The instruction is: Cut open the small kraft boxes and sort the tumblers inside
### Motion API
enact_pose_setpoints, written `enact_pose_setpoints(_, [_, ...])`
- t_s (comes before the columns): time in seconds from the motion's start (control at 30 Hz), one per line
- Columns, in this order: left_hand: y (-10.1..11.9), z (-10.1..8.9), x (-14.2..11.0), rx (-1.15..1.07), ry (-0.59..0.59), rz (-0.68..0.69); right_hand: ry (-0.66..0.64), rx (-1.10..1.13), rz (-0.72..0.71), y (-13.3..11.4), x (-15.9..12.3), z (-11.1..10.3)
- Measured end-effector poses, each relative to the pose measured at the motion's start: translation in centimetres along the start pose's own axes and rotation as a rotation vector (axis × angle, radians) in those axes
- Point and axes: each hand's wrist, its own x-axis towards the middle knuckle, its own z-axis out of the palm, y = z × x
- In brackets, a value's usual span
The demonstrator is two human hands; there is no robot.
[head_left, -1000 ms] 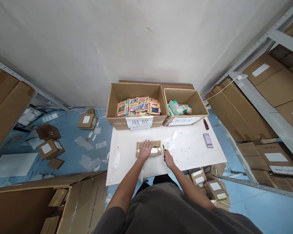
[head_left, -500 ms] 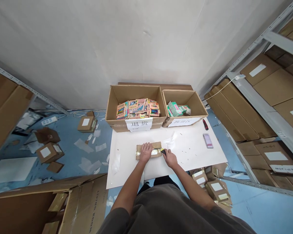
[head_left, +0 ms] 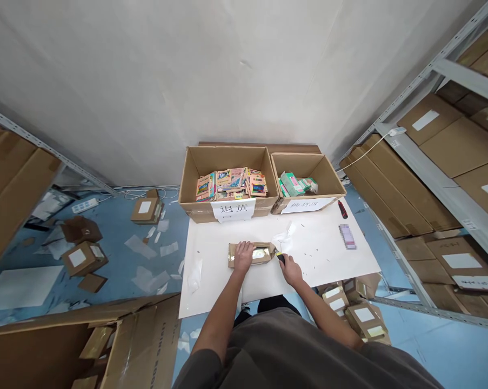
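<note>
While the left hand (head_left: 244,257) lies open, flat across a small oblong brown cardboard box (head_left: 261,261) on the white-topped table (head_left: 320,237), the right hand (head_left: 293,272) grips a slim black-and-yellow cutter (head_left: 281,257) at the box's right end

The parcel (head_left: 262,254) lies on the table (head_left: 211,243) before the left carton (head_left: 199,213) (booklets (head_left: 238,178) inside), knife (head_left: 281,257) at its right.
</note>
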Motion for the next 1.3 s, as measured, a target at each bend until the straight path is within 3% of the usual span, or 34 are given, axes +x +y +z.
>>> enact_pose_setpoints(0.13, [-0.3, 0.0, -0.1, -0.011, 0.05, 0.045, 0.048, 0.174, -0.087, 4.9, 0.3, -1.5])
enact_pose_setpoints(0.2, [-0.5, 0.1, -0.1, -0.021, 0.065, 0.078, 0.05, 0.322, -0.144, 6.1, 0.4, -1.2])
enact_pose_setpoints(0.43, [-1.6, 1.0, -0.2, -0.044, 0.237, 0.201, 0.06, 1.079, 0.15, 4.6, 1.0, 5.1])
enact_pose_setpoints(0.53, [-2.0, 1.3, 0.0, -0.05, 0.283, 0.223, 0.131, 0.947, 0.298, 6.0, 2.2, 6.0])
enact_pose_setpoints(0.63, [-2.3, 1.6, 0.1, -0.04, 0.285, 0.221, 0.147, 0.723, 0.452, 9.2, 4.2, 5.3])
enact_pose_setpoints(0.77, [-2.6, 1.7, 0.2, -0.024, 0.267, 0.206, 0.133, 0.654, 0.539, 13.2, 7.1, 3.8])
enact_pose_setpoints(0.87, [-2.5, 1.6, 0.2, -0.013, 0.267, 0.194, 0.202, 0.556, 0.595, 14.0, 8.0, 3.1])
enact_pose_setpoints(0.93, [-2.4, 1.5, 0.3, 0.002, 0.274, 0.186, 0.246, 0.545, 0.535, 12.8, 7.7, 3.0])
enact_pose_setpoints(1.0, [-2.1, 1.4, 0.2, 0.021, 0.271, 0.171, 0.183, 0.666, 0.372, 9.9, 6.8, 3.6])
enact_pose_setpoints(1.13, [-1.1, 1.1, -0.2, 0.06, 0.215, 0.118, -0.296, 1.089, 0.081, 1.2, 4.6, 6.5])
enact_pose_setpoints(1.2, [-0.6, 0.8, -0.4, 0.087, 0.182, 0.084, -0.342, 1.159, 0.154, -2.8, 4.0, 7.6])
enact_pose_setpoints(1.3, [-0.1, 0.1, -0.5, 0.126, 0.174, 0.0, -0.217, 1.109, 0.265, -6.3, 5.1, 7.4])
